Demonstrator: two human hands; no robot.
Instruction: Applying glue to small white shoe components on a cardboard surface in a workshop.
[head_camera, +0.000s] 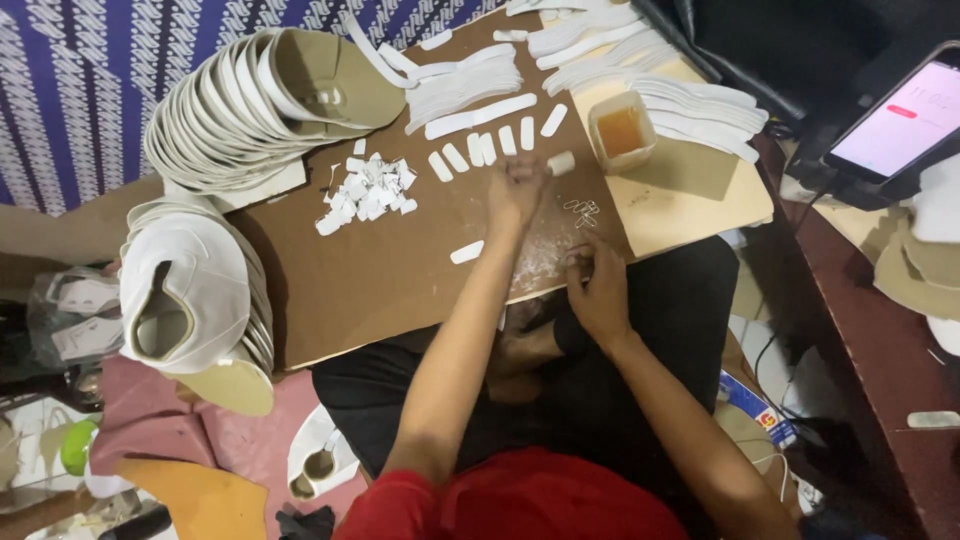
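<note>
The right hand (598, 290) rests nearest the person, at the near edge of the brown cardboard work board (400, 270), fingers curled down onto a spot smeared white; whether it pins anything I cannot tell. Just beyond, the left hand (517, 185) is closed in a loose fist, and a small white strip piece (561, 163) lies at its knuckles, touching or nearly so. One more short strip (466, 252) lies alone to the left of the arm.

The board sits across the person's lap with its near edge unsupported, so a heavy press there could tip it. The open tub of amber glue (622, 130), one only, stands close past the fist; I judge a careless sweep of that hand could knock it over the strips.

Farther on, a row of about six short white strips (490, 148) lies side by side, with one heap of small white scraps (365, 190) to its left, too jumbled to count. Bundles of long white strips (465, 85) lie at the far edge. Two stacks of white shoe-upper pieces (230, 100) stand at the left. One phone (905, 120) glows at the right.
</note>
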